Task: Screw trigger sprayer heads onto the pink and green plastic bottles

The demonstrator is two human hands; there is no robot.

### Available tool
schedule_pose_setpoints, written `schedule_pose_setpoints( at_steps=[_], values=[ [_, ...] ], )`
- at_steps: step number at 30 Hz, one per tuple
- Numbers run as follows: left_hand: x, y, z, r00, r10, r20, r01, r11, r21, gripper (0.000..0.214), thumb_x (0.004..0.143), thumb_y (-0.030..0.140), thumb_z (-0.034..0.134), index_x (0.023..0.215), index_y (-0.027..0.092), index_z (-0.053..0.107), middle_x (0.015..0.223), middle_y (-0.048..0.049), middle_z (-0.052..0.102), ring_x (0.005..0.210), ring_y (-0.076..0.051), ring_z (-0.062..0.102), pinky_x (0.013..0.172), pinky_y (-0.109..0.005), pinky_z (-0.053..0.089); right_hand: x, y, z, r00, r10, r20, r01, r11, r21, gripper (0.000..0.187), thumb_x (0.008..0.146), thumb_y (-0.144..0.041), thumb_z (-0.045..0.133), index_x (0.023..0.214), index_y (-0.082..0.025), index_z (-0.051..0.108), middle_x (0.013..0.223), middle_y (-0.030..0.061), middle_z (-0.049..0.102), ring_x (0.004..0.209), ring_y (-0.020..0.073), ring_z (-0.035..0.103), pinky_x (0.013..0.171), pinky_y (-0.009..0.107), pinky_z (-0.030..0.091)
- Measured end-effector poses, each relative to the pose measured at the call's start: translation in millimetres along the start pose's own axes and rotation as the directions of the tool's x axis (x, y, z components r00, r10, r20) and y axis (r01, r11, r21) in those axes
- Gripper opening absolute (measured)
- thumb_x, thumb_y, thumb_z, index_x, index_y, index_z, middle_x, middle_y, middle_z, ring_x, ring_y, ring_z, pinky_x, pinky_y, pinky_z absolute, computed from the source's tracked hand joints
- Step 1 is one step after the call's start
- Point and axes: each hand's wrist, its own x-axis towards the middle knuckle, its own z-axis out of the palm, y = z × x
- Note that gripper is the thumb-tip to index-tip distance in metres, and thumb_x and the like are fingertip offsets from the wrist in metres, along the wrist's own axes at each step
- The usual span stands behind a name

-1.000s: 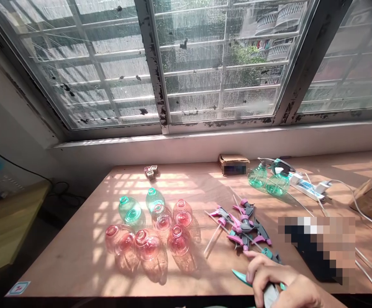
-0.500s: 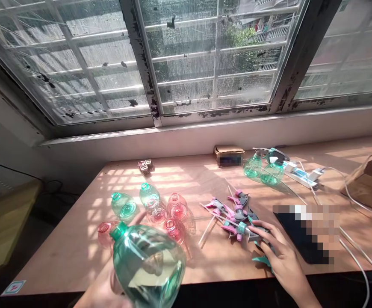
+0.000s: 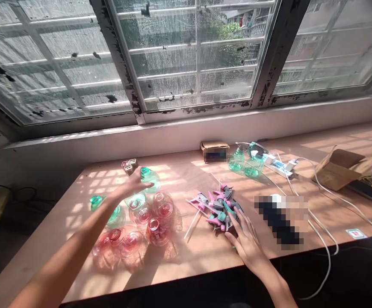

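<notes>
At the back of the bottle group, my left hand [image 3: 137, 183] is around a translucent green spray bottle [image 3: 150, 182] without a spray head, gripping it near the neck; part of the grip is hidden. Two more green bottles, one a green bottle [image 3: 113, 216] at the left, stand close by, partly behind my forearm. In front of them are several red bottles [image 3: 159, 236], also topless. Over a pile of pink, grey and teal trigger spray heads [image 3: 220, 209] rests my right hand [image 3: 244, 239], fingers spread, fingertips at the pile's near right side.
Two green bottles with spray heads [image 3: 253, 166] stand at the back beside a power strip [image 3: 277, 167]. A small cardboard box [image 3: 214, 150] sits near the wall, an open carton [image 3: 336, 169] at the right. White cables [image 3: 325, 233] run over the table edge. Small blocks [image 3: 128, 165] lie back left.
My left hand has carried the green bottle from close to the camera to the back of the group. My right hand's fingers have spread over the spray heads. The view has shifted right.
</notes>
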Motion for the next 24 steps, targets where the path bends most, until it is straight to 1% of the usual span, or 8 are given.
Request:
schedule_pose_setpoints(
  at_steps=[2, 5, 12, 16, 18, 20, 23, 24],
  values=[
    [14, -8, 12.4, 0.994, -0.023, 0.104, 0.015, 0.997, 0.075, 0.049, 0.095, 0.043, 0.075, 0.135, 0.017, 0.062, 0.127, -0.012, 0.071, 0.11, -0.029, 0.071, 0.095, -0.049, 0.06, 1, 0, -4, 1.0, 0.004, -0.02, -0.004, 1.0, -0.006, 0.07, 0.112, -0.041, 0.047, 0.173, -0.036, 0.012, 0.176, 0.0142, 0.031, 0.159, 0.0436, 0.031, 0.119, 0.07, 0.042],
    [24, -16, 22.8, 0.982, -0.051, 0.182, 0.019, 0.984, 0.175, 0.037, 0.101, 0.038, 0.069, 0.133, 0.019, 0.065, 0.131, -0.0101, 0.07, 0.109, -0.026, 0.072, 0.093, -0.049, 0.061, 2, -1, -9, 0.996, 0.012, -0.083, -0.013, 1.0, -0.014, 0.065, 0.113, -0.042, 0.043, 0.172, -0.032, 0.017, 0.172, 0.0177, 0.036, 0.157, 0.0428, 0.035, 0.118, 0.069, 0.043],
    [17, -18, 24.1, 0.967, -0.055, 0.249, -0.013, 0.964, 0.264, 0.039, 0.101, 0.038, 0.07, 0.134, 0.019, 0.065, 0.136, -0.0109, 0.068, 0.116, -0.029, 0.07, 0.098, -0.052, 0.059, 10, -12, 1, 0.963, -0.017, -0.268, -0.007, 0.996, -0.088, 0.053, 0.112, -0.041, 0.05, 0.162, -0.03, 0.037, 0.16, 0.0204, 0.05, 0.148, 0.0413, 0.048, 0.118, 0.068, 0.039],
    [3, -6, 10.2, 0.981, -0.005, 0.195, -0.039, 0.974, 0.222, 0.065, 0.098, 0.053, 0.068, 0.15, 0.019, 0.052, 0.156, -0.0194, 0.057, 0.139, -0.038, 0.059, 0.112, -0.059, 0.051, 30, -21, 18, 0.947, -0.028, -0.319, -0.012, 0.992, -0.123, 0.042, 0.112, -0.039, 0.05, 0.149, -0.021, 0.052, 0.154, 0.0244, 0.055, 0.148, 0.0434, 0.047, 0.119, 0.07, 0.036],
    [-12, 5, -7.0, 0.989, 0.03, 0.144, -0.058, 0.98, 0.192, 0.082, 0.094, 0.065, 0.064, 0.158, 0.017, 0.043, 0.163, -0.0242, 0.05, 0.149, -0.043, 0.049, 0.118, -0.058, 0.045, 43, -22, 23, 0.948, -0.048, -0.316, 0.008, 0.992, -0.127, 0.04, 0.113, -0.042, 0.045, 0.143, -0.02, 0.057, 0.153, 0.024, 0.057, 0.147, 0.043, 0.048, 0.118, 0.069, 0.037],
    [-39, 19, -28.1, 0.994, 0.078, 0.08, -0.09, 0.983, 0.159, 0.085, 0.094, 0.071, 0.055, 0.159, 0.018, 0.04, 0.166, -0.0212, 0.047, 0.151, -0.041, 0.047, 0.122, -0.056, 0.04, 59, -16, 22, 0.949, -0.064, -0.308, 0.026, 0.992, -0.124, 0.039, 0.113, -0.045, 0.042, 0.138, -0.021, 0.06, 0.15, 0.0212, 0.06, 0.144, 0.0398, 0.052, 0.118, 0.065, 0.039],
    [-103, 36, -49.5, 0.987, 0.162, 0.013, -0.162, 0.985, 0.064, 0.079, 0.093, 0.072, 0.057, 0.16, 0.034, 0.043, 0.168, -0.0079, 0.049, 0.154, -0.038, 0.044, 0.123, -0.054, 0.041, 99, 10, -1, 0.945, -0.034, -0.326, -0.007, 0.992, -0.124, 0.04, 0.113, -0.046, 0.04, 0.135, -0.021, 0.062, 0.148, 0.0196, 0.062, 0.139, 0.036, 0.057, 0.117, 0.059, 0.043],
    [-128, 38, -50.5, 0.979, 0.197, -0.047, -0.197, 0.98, -0.006, 0.076, 0.088, 0.072, 0.063, 0.155, 0.039, 0.051, 0.163, -0.0048, 0.056, 0.153, -0.039, 0.047, 0.121, -0.054, 0.044, 118, 23, -14, 0.939, -0.001, -0.344, -0.047, 0.99, -0.132, 0.043, 0.111, -0.049, 0.042, 0.136, -0.02, 0.062, 0.151, 0.0211, 0.06, 0.141, 0.0369, 0.055, 0.116, 0.058, 0.044]
  ],
)
